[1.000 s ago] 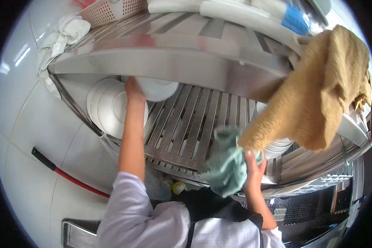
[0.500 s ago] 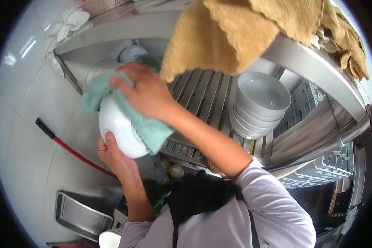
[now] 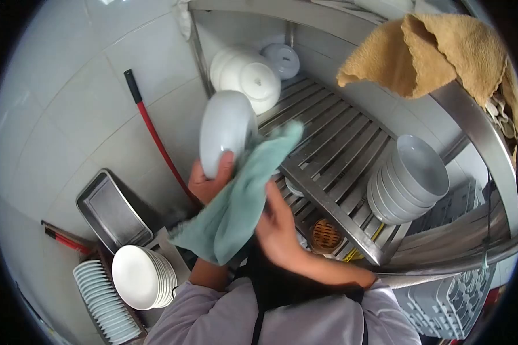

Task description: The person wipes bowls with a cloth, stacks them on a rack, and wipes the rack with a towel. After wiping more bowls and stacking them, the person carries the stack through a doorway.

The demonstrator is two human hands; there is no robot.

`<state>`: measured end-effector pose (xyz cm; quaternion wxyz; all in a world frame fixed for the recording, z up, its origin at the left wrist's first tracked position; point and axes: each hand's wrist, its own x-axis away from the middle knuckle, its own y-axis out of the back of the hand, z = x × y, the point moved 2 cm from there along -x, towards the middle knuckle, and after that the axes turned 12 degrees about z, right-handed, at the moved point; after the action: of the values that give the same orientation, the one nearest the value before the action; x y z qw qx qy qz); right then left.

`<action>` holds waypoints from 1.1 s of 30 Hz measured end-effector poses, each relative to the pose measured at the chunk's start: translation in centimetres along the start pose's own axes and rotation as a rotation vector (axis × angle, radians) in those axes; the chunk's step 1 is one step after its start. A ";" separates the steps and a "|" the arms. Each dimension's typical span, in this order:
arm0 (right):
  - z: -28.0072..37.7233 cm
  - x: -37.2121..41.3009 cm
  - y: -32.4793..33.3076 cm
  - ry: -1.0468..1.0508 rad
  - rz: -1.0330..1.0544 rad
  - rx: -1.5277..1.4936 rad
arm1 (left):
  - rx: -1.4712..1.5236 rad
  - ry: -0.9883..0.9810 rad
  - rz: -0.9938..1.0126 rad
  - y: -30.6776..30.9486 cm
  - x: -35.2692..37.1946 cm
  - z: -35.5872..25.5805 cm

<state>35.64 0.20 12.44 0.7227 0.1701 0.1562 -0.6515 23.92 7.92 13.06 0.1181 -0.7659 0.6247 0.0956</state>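
Observation:
In my left hand is a white bowl tilted on its side, the thumb pressed against its outer wall. My right hand grips a green cloth, which hangs in loose folds between the two hands; part of that grip is hidden and blurred. The cloth overlaps the bowl's near right edge. On the slatted metal shelf to the right, several nested grey-white bowls lean in a stack. White dishes and a bluish dish stand behind the held bowl.
Tan towels hang over the upper steel rail. A red pole leans on the tiled wall beside a metal tray. Lower left are stacked white plates and a row of plates. A grey crate sits lower right.
The view has shifted, showing more of the lower left. My right hand has drawn the cloth from over the bowl down toward my body. My left hand still holds the bowl.

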 end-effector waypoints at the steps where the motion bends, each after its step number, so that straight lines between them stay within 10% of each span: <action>1: 2.2 -0.1 -0.1 0.133 0.065 0.220 | -0.004 -0.013 0.024 0.1 0.9 0.6; 4: 6.7 -3.0 0.2 0.430 0.136 0.694 | 0.348 -0.133 -0.043 -0.8 3.0 1.0; 9: 3.9 -9.5 4.0 0.488 -0.173 0.640 | 0.553 -0.188 -0.093 -0.4 4.4 -2.6; 17: -5.5 -4.2 0.0 -0.341 -0.092 -1.152 | 0.777 -0.171 -0.106 0.9 0.9 -3.4; 20: -6.5 -4.0 1.1 -0.471 0.102 -1.273 | 0.844 -0.127 0.002 1.2 0.2 -2.2; 25: -5.5 -4.6 5.1 -0.119 0.214 -1.044 | 0.730 0.056 0.092 1.4 0.7 1.7; 29: 0.1 -4.6 10.8 0.360 0.489 0.460 | 0.414 0.324 0.456 6.1 2.0 2.7; 33: 2.0 -2.4 8.5 0.399 0.680 0.609 | 0.633 0.386 0.398 10.2 3.5 -0.9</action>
<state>43.82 2.18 15.68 0.7679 0.5358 0.0297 -0.3498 14.67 2.46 12.27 0.2074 -0.5602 0.7697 -0.2253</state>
